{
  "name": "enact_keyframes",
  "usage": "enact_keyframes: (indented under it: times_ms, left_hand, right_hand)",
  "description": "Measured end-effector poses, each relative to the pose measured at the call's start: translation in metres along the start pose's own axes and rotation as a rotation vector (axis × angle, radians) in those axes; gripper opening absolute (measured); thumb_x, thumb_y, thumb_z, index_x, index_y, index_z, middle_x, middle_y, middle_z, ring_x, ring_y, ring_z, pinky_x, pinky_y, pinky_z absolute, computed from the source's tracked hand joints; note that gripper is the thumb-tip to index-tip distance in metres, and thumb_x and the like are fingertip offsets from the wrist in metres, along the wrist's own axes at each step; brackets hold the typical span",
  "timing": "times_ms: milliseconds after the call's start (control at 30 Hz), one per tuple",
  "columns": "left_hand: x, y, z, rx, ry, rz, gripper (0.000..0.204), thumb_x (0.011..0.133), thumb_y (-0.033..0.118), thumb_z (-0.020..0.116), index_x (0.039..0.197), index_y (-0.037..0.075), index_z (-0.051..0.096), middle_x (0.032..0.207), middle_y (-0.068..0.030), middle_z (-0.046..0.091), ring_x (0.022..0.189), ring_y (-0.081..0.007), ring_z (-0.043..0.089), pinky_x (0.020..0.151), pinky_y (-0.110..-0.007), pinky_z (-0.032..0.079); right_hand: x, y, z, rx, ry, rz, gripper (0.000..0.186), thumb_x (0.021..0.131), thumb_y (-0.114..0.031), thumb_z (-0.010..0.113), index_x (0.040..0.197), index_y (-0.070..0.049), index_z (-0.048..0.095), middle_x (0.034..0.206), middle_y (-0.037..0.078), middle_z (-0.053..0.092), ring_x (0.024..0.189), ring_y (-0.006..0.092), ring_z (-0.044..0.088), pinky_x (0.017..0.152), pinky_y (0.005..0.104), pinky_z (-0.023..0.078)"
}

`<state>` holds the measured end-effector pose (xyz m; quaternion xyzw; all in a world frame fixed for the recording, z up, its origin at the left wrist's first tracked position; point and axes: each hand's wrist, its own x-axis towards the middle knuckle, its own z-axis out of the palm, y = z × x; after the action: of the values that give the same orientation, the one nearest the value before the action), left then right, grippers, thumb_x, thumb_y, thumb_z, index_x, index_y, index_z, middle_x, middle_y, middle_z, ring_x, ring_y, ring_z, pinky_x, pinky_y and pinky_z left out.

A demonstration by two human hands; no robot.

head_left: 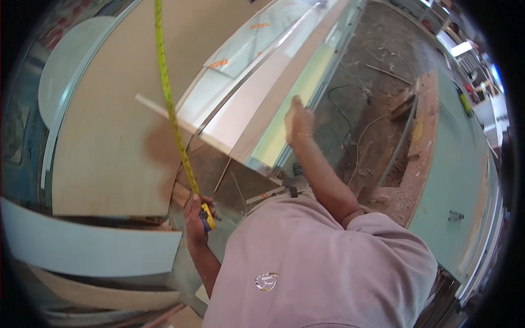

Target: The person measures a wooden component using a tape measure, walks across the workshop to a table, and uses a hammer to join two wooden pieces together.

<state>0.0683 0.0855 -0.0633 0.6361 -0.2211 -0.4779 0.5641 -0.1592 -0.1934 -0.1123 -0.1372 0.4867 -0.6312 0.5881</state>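
My left hand [197, 218] is closed around the yellow and dark blue case of a tape measure [207, 217]. Its yellow blade [168, 98] runs from the case up past the top of the view, crossing over a thin wooden strip [180, 126]. My right hand [299, 123] is over the right edge of a long stack of boards, at a pale yellow-green panel [269, 148]. Blur and the angle hide how its fingers are bent, and I cannot tell whether it grips the edge.
A wide tan board [109, 136] lies at the left, above a white panel [109, 249]. Clear-wrapped sheets [246, 52] rest on the stack. Wood scraps and a cable lie on the dusty floor [377, 49]. A green-topped table [459, 180] at the right carries pliers [455, 216].
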Motion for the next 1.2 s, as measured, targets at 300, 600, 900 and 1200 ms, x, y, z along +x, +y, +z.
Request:
enact_keyframes:
  times_ms: [300, 600, 900, 1200]
  left_hand:
    - [0.013, 0.028, 0.027, 0.035, -0.077, 0.015, 0.042, 0.103, 0.042, 0.05, 0.093, 0.003, 0.064, 0.07, -0.0054, 0.058, 0.062, -0.0122, 0.057, 0.056, -0.026, 0.047]
    - [0.01, 0.026, 0.028, 0.051, -0.081, 0.017, 0.041, 0.102, 0.043, 0.05, 0.094, 0.004, 0.062, 0.072, -0.0057, 0.057, 0.064, -0.0136, 0.057, 0.058, -0.028, 0.048]
    - [0.001, 0.021, 0.015, 0.046, -0.011, -0.011, 0.042, 0.103, 0.042, 0.049, 0.095, 0.004, 0.063, 0.071, -0.0051, 0.057, 0.062, -0.0135, 0.056, 0.059, -0.028, 0.048]
    - [-0.009, 0.023, 0.018, 0.027, -0.115, 0.025, 0.044, 0.104, 0.044, 0.048, 0.094, 0.004, 0.064, 0.07, -0.0049, 0.057, 0.063, -0.0131, 0.056, 0.059, -0.027, 0.047]
  right_hand:
    - [-0.006, -0.007, 0.004, 0.002, -0.017, 0.027, 0.045, 0.095, -0.034, 0.064, 0.118, 0.004, 0.059, 0.101, 0.009, 0.062, 0.087, 0.0193, 0.059, 0.076, 0.0355, 0.049]
    - [-0.006, -0.008, 0.005, -0.078, 0.001, 0.023, 0.044, 0.095, -0.033, 0.064, 0.117, 0.005, 0.06, 0.1, 0.01, 0.063, 0.085, 0.0197, 0.06, 0.074, 0.0361, 0.05]
    - [-0.009, -0.011, 0.008, -0.01, -0.036, 0.032, 0.04, 0.094, -0.028, 0.064, 0.118, 0.004, 0.057, 0.105, 0.014, 0.063, 0.093, 0.0254, 0.062, 0.079, 0.0407, 0.052]
    - [-0.017, -0.014, 0.0, -0.083, -0.073, -0.016, 0.042, 0.096, -0.03, 0.062, 0.119, 0.004, 0.054, 0.102, 0.013, 0.063, 0.089, 0.0263, 0.062, 0.075, 0.0432, 0.053]
